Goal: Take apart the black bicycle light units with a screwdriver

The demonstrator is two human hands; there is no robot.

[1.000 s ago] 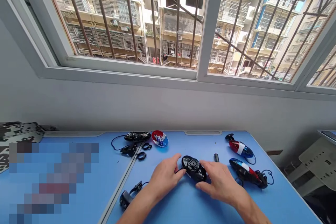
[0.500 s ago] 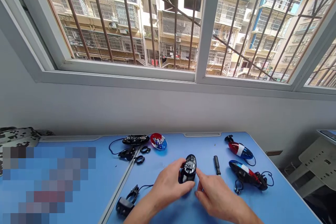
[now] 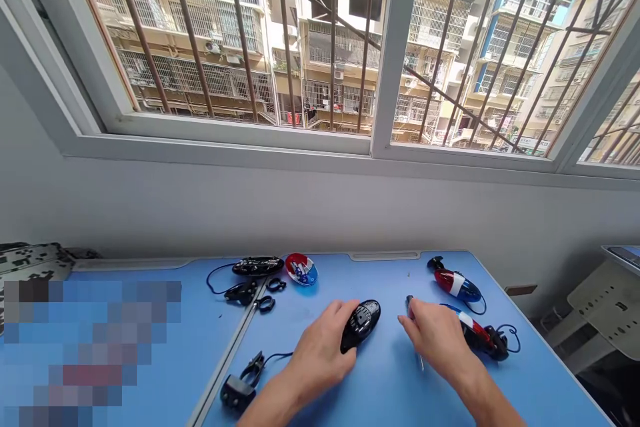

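Note:
My left hand [image 3: 323, 347] is closed around a glossy black oval housing [image 3: 364, 320], holding it by its left side, low over the blue tabletop. Its far end, with moulded detail, sticks out beyond my fingers. My right hand [image 3: 437, 333] is over a screwdriver [image 3: 409, 302], thumb to the left and fingers curled about the handle. The handle's end and part of the metal shaft show past the hand; the rest is covered. Just right of that hand lies a horn-like unit with a blue, white and red cover [image 3: 475, 329], partly hidden by it.
Another red, white and blue unit [image 3: 457, 285] lies at the back right. Toward the back left are a black oval part with a cable [image 3: 257, 266], a red-and-blue cover [image 3: 301, 269] holding small parts, and black ring clamps [image 3: 267, 304]. A black box with a clamp [image 3: 239, 392] sits by my left forearm.
My right hand has left the black housing and moved right onto the screwdriver. My left hand has tilted the housing, so its far end points more to the right.

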